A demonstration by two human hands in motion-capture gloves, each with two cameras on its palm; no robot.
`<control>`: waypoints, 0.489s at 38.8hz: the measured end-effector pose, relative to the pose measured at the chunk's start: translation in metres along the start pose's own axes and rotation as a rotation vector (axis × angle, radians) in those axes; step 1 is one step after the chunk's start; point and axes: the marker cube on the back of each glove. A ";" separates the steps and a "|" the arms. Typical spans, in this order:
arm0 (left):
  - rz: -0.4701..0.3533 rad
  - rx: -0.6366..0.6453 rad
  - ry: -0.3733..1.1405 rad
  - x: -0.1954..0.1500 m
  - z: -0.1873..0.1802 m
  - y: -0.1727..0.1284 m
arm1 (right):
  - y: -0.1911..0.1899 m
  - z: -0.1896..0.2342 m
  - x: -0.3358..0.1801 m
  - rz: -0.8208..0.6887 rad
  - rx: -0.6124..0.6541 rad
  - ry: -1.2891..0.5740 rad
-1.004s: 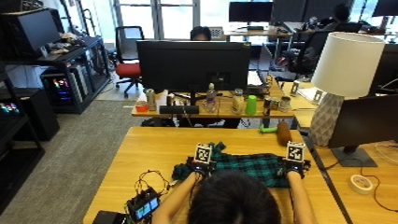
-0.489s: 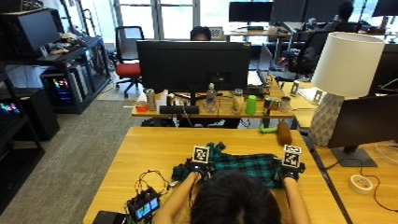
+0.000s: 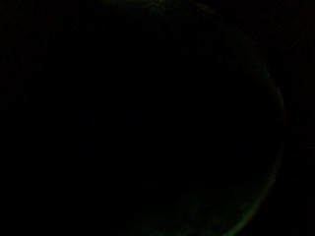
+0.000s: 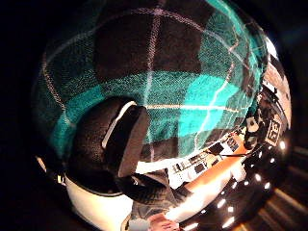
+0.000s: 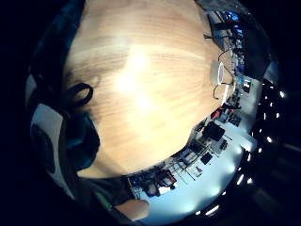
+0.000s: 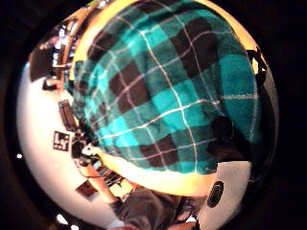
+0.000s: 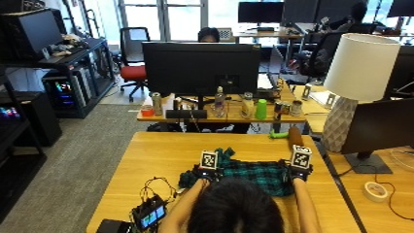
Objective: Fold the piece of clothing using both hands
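A green and black plaid garment (image 7: 255,172) lies bunched on the wooden table (image 7: 162,155) right in front of me. My left hand (image 7: 206,173) is at its left edge and my right hand (image 7: 299,171) at its right edge. The left thumb side palm view is filled by the plaid cloth (image 4: 163,82), with my thumb (image 4: 126,140) curled against it. Close plaid cloth (image 6: 163,105) also fills the right thumb side palm view. The left little finger side palm view is fully dark. My head (image 7: 236,208) hides the garment's near edge.
A small device with a lit screen (image 7: 150,213) and tangled cables lies at the front left. A tape roll (image 7: 375,191) and a white lamp (image 7: 359,87) stand to the right. A brown cylinder (image 7: 295,136) lies behind the garment. Bare wood (image 5: 150,84) shows beside my right hand.
Both hands have drawn slightly toward me along with the garment's edges. The cloth looks a little more gathered between them.
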 end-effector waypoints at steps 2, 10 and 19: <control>-0.011 -0.009 0.011 0.000 0.000 0.001 | 0.005 -0.010 -0.001 -0.004 -0.020 -0.041; 0.008 0.005 0.062 -0.005 -0.010 0.003 | 0.033 -0.062 -0.013 0.059 -0.027 -0.079; -0.016 0.146 0.094 -0.033 -0.053 0.031 | -0.011 -0.118 -0.080 -0.057 0.170 -0.021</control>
